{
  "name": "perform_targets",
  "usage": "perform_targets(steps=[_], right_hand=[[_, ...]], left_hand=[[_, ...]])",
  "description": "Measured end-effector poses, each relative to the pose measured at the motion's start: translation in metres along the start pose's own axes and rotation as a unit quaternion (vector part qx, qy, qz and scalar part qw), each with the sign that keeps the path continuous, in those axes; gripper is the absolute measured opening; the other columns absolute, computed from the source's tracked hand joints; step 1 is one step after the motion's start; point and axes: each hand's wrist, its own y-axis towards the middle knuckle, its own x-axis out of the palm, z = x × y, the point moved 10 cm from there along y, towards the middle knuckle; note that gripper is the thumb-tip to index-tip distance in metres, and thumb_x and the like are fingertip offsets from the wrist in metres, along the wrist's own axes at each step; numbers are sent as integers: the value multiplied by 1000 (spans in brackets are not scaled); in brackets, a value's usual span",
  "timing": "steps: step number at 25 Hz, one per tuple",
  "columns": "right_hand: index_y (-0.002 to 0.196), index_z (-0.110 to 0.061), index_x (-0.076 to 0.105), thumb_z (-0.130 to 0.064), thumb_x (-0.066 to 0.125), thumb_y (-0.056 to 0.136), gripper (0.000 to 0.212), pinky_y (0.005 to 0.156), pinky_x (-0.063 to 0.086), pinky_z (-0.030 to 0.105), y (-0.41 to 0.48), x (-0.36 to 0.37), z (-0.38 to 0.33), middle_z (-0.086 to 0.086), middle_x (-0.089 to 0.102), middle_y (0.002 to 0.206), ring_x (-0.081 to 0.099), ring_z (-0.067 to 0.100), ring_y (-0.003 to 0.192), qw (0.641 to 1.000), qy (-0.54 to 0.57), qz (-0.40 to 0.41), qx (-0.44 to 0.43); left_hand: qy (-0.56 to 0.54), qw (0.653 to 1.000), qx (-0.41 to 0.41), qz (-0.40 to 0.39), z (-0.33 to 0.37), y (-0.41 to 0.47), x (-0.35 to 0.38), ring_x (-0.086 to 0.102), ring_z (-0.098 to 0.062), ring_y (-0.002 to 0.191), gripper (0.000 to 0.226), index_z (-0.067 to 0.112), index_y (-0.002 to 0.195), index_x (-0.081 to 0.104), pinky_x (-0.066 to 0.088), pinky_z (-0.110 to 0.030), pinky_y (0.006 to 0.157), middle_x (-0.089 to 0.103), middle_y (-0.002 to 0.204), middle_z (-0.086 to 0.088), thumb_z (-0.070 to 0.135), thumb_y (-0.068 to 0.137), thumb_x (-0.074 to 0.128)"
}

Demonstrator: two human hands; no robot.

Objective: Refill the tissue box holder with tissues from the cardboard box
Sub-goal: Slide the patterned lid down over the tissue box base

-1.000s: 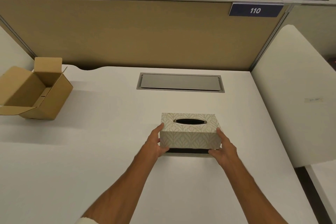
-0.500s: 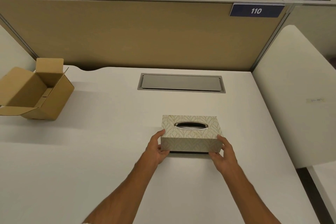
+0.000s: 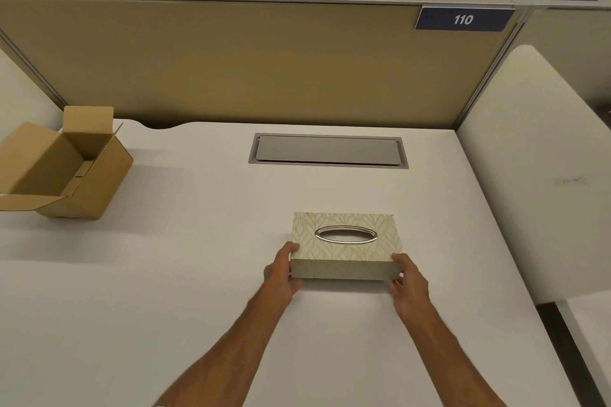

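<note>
The tissue box holder [image 3: 345, 246], cream with a leaf pattern and a silver oval slot on top, rests flat on the white desk [image 3: 185, 274]. My left hand [image 3: 281, 273] grips its near left corner and my right hand [image 3: 408, 279] grips its near right corner. No tissue sticks out of the slot. The cardboard box [image 3: 62, 165] lies on its side at the desk's far left, flaps open toward me. I see only bare cardboard inside.
A grey cable hatch [image 3: 329, 151] is set into the desk behind the holder. A tan partition [image 3: 248, 63] with a "110" sign [image 3: 463, 19] closes off the back. A white side panel [image 3: 542, 175] stands at the right edge.
The holder's cover has come down: the dark gap under it seen earlier is gone and it now sits flush on the desk. Both hands stayed on its near corners.
</note>
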Motion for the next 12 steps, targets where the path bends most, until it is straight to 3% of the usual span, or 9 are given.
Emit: perform_targets(steps=[5, 8, 10, 12], right_hand=[[71, -10, 60, -25, 73, 73, 20, 89, 49, 39, 6, -16, 3, 10, 56, 90, 53, 22, 84, 994, -96, 44, -30], [73, -9, 62, -27, 74, 72, 22, 86, 49, 39, 4, -22, 3, 10, 58, 87, 54, 24, 84, 989, -123, 59, -61], [77, -7, 64, -28, 74, 73, 23, 85, 49, 40, 0, -21, 2, 12, 59, 90, 55, 25, 87, 988, -124, 52, -78], [88, -3, 66, -29, 72, 76, 29, 83, 48, 41, -4, -20, 0, 13, 59, 92, 53, 25, 86, 986, -132, 47, -89]], left_hand=[[34, 999, 5, 19, -2, 1, -6, 53, -25, 95, 61, 1, 124, 56, 45, -35, 76, 57, 106, -13, 32, 73, 69], [62, 997, 22, 30, -1, 1, -9, 51, -24, 95, 55, 2, 120, 56, 44, -33, 69, 59, 112, -14, 31, 75, 66], [84, 995, 43, 27, 1, 2, -9, 49, -21, 81, 44, 2, 109, 57, 40, -29, 61, 56, 95, -10, 31, 77, 64], [126, 989, 77, 28, 8, 1, -9, 47, -20, 72, 31, 5, 94, 58, 39, -29, 62, 53, 84, -8, 33, 81, 62]])
